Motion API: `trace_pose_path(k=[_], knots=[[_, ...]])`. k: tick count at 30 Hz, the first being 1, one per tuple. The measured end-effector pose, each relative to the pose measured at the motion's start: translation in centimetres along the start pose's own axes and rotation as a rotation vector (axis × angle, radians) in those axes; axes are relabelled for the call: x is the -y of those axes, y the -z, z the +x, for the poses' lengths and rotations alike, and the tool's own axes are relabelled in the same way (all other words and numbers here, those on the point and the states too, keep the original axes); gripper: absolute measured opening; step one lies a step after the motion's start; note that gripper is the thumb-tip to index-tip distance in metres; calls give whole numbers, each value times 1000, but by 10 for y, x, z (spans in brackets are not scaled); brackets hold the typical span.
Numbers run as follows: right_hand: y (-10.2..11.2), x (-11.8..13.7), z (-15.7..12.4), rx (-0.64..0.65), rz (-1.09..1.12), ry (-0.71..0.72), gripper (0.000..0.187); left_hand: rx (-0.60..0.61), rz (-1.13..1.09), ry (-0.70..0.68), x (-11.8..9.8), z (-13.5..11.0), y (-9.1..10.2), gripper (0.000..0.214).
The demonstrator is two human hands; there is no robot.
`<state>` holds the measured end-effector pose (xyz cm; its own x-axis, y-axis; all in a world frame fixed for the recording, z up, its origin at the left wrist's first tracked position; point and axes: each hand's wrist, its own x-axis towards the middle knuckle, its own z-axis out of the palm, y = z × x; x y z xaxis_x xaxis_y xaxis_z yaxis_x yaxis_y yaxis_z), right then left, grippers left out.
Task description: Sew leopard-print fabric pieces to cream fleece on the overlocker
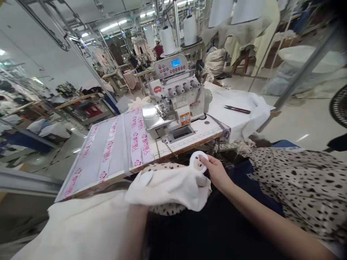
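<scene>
My right hand (214, 168) pinches the edge of a small round ear-shaped piece (199, 162), white around the rim with a dark-spotted patch inside. It belongs to a soft white fleece garment piece (173, 187) with spotted cloth showing along its edges. A second white rounded flap (146, 178) lies at the garment's left. My left forearm (137, 220) runs up beneath the fleece, which covers my left hand, so its fingers are hidden. All this is held above my lap, in front of the sewing table's edge.
Behind the garment stands an overlock sewing machine (176, 97) on a table (108, 148) with printed plastic film. Thread snips (237, 109) lie on white cloth (244, 99) to the right. Spotted fabric (306, 187) is heaped at my right. A fan (338, 104) is at the right edge.
</scene>
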<state>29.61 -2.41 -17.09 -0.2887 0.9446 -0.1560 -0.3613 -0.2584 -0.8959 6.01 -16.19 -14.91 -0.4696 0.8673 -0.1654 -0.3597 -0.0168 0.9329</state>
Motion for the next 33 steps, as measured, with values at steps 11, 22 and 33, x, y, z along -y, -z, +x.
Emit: trace_pose_path(k=[11,22,33], knots=[[8,2,-8,-36,-336,268,21,68,-643,-48,6,-19,12,76],[-65,-11,-25,772,-968,845,43,-318,-297,252,25,-36,-28,47],[-65,-27,11,390,-325,-69,28,59,-677,148,22,-42,-4,41]])
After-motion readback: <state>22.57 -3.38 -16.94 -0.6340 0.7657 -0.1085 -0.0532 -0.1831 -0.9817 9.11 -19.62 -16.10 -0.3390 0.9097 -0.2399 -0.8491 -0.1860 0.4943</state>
